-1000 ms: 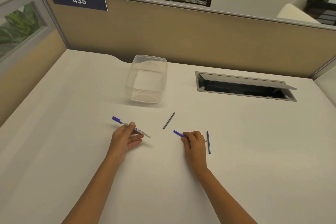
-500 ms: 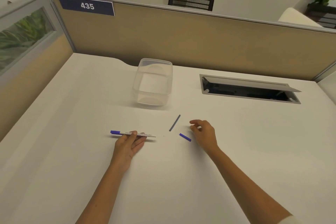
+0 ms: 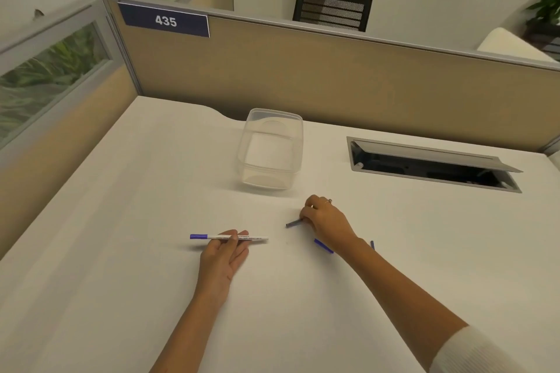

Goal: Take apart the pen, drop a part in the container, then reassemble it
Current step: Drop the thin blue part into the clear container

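Observation:
My left hand (image 3: 225, 251) pinches the white pen barrel (image 3: 257, 238), which lies level with its blue end (image 3: 198, 236) pointing left. My right hand (image 3: 325, 221) rests on the desk with its fingertips closed over one end of a thin dark refill (image 3: 293, 223). A short blue cap piece (image 3: 323, 245) lies on the desk just beside my right wrist. Another thin blue piece (image 3: 372, 245) peeks out to the right of that forearm. The clear plastic container (image 3: 271, 148) stands open and looks empty, a short way beyond my right hand.
A recessed cable tray with a raised metal lid (image 3: 430, 163) sits in the white desk (image 3: 121, 221) at the right. A beige partition (image 3: 333, 82) with a "435" sign (image 3: 165, 20) closes off the back; glass panels run along the left.
My right hand let go of the blue cap piece, moved forward and left, and closed on the dark refill. The left hand turned the barrel level. The camera tilted up.

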A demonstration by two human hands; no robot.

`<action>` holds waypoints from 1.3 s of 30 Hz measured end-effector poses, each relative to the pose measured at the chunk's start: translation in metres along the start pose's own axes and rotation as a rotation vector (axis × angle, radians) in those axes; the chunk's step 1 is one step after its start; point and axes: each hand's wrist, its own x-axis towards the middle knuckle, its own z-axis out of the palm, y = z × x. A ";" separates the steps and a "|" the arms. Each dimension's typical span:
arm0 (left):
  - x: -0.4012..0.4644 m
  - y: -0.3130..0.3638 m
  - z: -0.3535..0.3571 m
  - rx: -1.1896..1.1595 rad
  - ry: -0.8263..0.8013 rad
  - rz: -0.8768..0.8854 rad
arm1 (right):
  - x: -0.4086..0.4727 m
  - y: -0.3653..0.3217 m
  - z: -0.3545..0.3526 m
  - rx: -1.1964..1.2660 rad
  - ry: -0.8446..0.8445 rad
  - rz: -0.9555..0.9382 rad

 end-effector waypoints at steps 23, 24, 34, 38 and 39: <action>0.053 0.006 0.017 -0.118 0.065 0.001 | 0.226 -0.015 -0.041 0.398 -0.104 0.612; 0.053 0.006 0.016 -0.119 0.064 0.005 | 0.230 -0.014 -0.034 0.361 -0.117 0.613; 0.053 0.005 0.016 -0.101 0.062 0.028 | 0.231 -0.012 -0.014 0.308 -0.174 0.644; 0.051 0.006 0.017 -0.086 0.071 0.030 | 0.226 -0.012 -0.031 0.347 -0.114 0.639; 0.051 0.006 0.017 -0.085 0.075 0.033 | 0.224 -0.012 -0.040 0.369 -0.081 0.631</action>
